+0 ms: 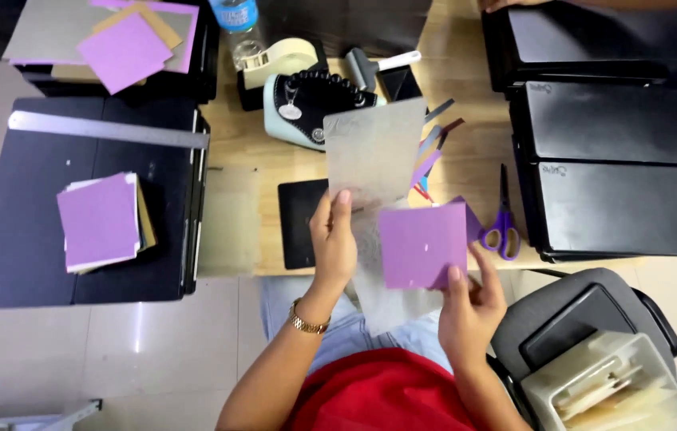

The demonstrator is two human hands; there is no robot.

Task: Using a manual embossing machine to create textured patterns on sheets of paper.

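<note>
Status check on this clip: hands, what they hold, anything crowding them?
Left hand grips grey translucent sheet. Right hand holds purple card. Purple scissors lie just right, apart.

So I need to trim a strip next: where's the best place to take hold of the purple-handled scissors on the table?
Take the purple-handled scissors by the finger loops, coming from the near table edge on the right-hand side. They lie flat with the loops toward the person and the closed blades pointing away, so the loops are the nearest, safest part. The right hand is closest but holds a purple card.
</note>
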